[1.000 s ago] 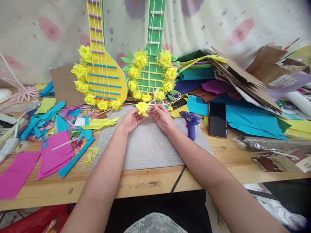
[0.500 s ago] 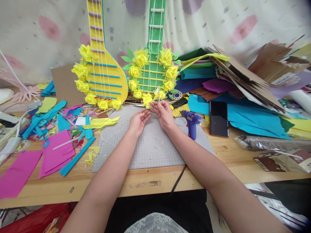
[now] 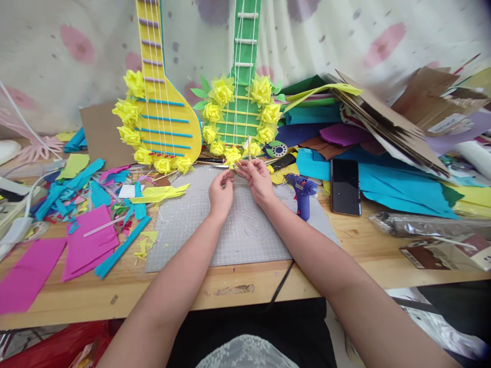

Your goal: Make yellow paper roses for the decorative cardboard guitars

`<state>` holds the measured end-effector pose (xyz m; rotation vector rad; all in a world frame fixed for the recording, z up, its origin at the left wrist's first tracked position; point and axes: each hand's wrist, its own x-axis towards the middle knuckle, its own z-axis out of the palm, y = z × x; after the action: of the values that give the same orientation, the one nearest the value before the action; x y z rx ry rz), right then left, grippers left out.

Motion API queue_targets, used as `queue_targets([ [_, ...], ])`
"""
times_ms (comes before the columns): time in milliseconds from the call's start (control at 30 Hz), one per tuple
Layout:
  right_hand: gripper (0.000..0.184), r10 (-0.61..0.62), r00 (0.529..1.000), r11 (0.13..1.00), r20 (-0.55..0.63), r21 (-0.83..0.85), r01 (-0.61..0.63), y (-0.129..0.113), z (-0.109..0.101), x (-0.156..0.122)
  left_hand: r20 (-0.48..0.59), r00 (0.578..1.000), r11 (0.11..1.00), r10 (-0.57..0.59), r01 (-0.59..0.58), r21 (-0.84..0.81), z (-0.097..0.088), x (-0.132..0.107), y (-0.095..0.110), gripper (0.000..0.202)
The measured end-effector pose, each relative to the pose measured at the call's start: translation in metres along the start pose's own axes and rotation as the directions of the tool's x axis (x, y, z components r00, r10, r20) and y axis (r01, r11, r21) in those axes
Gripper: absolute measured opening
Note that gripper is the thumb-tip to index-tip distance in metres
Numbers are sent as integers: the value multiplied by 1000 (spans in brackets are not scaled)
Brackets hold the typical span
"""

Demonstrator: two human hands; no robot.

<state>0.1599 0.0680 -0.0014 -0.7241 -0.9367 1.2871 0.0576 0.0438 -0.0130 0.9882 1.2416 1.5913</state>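
Observation:
My right hand (image 3: 258, 179) pinches a thin pale stick (image 3: 249, 147) that stands upright in front of the green paper guitar (image 3: 241, 102). A yellow paper flower (image 3: 232, 155) lies at the far edge of the grey cutting mat (image 3: 238, 232), just beyond my fingertips. My left hand (image 3: 221, 191) hovers over the mat beside the right one, its fingers curled together, and I cannot make out anything in them. A yellow paper guitar (image 3: 163, 110) ringed with yellow flowers leans against the wall to the left.
A blue glue gun (image 3: 302, 190) stands right of the mat, with a black phone (image 3: 344, 186) beyond it. Stacks of coloured paper and cardboard (image 3: 383, 122) fill the right side. Pink sheets (image 3: 86, 243) and blue scraps litter the left of the wooden table (image 3: 230, 289).
The yellow flower left my hands and now lies by the green guitar's base. My left hand drew back and curled its fingers. The right hand kept the stick upright.

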Motion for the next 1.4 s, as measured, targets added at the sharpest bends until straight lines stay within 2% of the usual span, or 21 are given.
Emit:
queue_targets([
  [167,30,26,1000,998,5,-49,-26,-2,2,-2,-47,999,1000,6,-7,-23,-1,1,2,23],
  [267,30,39,998,997,52,-62,-36,-1,3,-4,-71,996,996,-60,54,-77,1,1,10,22],
  [433,31,51,992,998,115,-54,-45,1,4,-6,-85,985,954,-151,123,-272,1,1,23,18],
  [633,32,96,980,993,176,-84,-82,-1,5,-8,-91,960,896,-263,208,-393,-4,9,23,16],
  [700,32,102,978,992,183,-88,-87,-2,6,-10,-154,966,933,-205,146,-330,-7,13,20,15],
  [800,33,108,976,991,188,-104,-89,-3,8,-11,-270,962,994,42,-68,-88,-13,18,14,13],
  [867,34,114,975,988,188,-126,-92,-4,8,-11,-302,933,981,194,-185,59,-16,20,11,13],
  [933,34,119,975,985,187,-143,-93,-4,9,-12,-299,921,968,251,-233,96,-16,21,10,13],
  [1000,35,121,975,984,188,-151,-93,-4,9,-12,-274,938,977,213,-211,36,-15,19,11,14],
  [1133,36,116,976,984,185,-157,-88,-4,8,-11,-210,977,990,39,-67,-125,-9,14,18,16],
  [1267,36,111,975,983,191,-163,-80,-4,8,-10,-176,980,971,-91,48,-235,-8,12,24,18],
  [1400,33,92,974,989,209,-136,-64,-3,7,-10,-75,963,914,-260,220,-342,-10,14,26,13],
])
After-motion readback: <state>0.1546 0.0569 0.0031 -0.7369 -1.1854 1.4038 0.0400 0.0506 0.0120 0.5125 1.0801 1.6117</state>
